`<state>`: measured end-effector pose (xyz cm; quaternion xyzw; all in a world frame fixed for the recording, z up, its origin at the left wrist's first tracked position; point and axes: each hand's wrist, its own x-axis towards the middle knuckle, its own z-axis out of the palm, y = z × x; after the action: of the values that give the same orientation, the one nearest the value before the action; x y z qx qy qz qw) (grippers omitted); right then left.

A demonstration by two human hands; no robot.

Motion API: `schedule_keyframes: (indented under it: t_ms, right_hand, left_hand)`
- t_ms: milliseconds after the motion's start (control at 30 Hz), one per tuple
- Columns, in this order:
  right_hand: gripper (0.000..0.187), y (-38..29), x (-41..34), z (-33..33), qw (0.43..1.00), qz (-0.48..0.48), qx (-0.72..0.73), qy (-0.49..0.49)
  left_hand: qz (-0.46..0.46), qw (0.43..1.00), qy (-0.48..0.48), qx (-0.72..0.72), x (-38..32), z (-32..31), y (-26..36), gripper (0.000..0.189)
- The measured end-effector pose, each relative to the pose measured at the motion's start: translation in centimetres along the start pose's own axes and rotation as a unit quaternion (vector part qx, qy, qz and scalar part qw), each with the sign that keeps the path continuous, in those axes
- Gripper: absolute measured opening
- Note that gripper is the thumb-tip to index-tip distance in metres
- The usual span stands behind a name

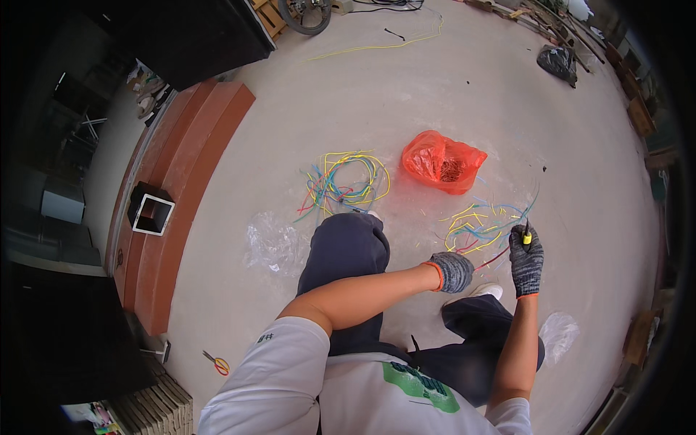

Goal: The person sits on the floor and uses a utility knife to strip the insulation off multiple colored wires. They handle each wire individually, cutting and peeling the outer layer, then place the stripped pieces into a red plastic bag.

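My left hand, in a grey knitted glove with an orange cuff, is closed on one end of a dark red wire. That wire runs to my right hand, gloved alike, which grips a small black tool with a yellow part; its exact kind cannot be told. Beyond my hands lies a loose pile of yellow, blue and red wire pieces. A larger coil of coloured wires rests past my knee. A red plastic bag stands open with thin copper-coloured strands inside.
Clear plastic bags lie left and right of my legs. Scissors are on the floor at lower left. Red-brown steps carry a black box-shaped object. A black bag and a wheel are farther off.
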<state>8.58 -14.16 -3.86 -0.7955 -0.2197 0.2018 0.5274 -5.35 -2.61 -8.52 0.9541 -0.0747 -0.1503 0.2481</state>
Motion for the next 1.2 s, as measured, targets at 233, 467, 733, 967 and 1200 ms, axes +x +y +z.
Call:
schedule_keyframes:
  t_ms: [233, 467, 733, 967, 1200]
  right_hand:
    - [0.016, 5.4, 0.7, 4.2, 0.991, 0.128, 0.022, -0.034]
    - [0.042, 12.5, -0.7, 5.0, 0.973, 0.200, -0.086, -0.071]
    - [0.043, 12.6, -0.8, 3.7, 0.993, 0.101, -0.064, 0.009]
    - [0.035, 2.8, -2.3, 1.4, 0.946, 0.205, 0.251, 0.025]
    - [0.023, 0.2, -1.9, 3.0, 0.929, 0.106, 0.353, 0.006]
  left_hand:
    - [-0.127, 0.990, -0.061, -0.027, -0.8, 4.2, -1.0, 0.025]
    - [-0.163, 0.982, -0.023, -0.096, -1.6, 10.4, -1.0, 0.024]
    - [-0.218, 0.956, 0.130, -0.148, -0.9, 7.4, -2.4, 0.031]
    - [-0.053, 0.957, 0.264, -0.108, -1.6, 3.1, 0.5, 0.021]
    - [-0.137, 0.933, 0.235, -0.237, -2.7, -0.7, 2.9, 0.027]
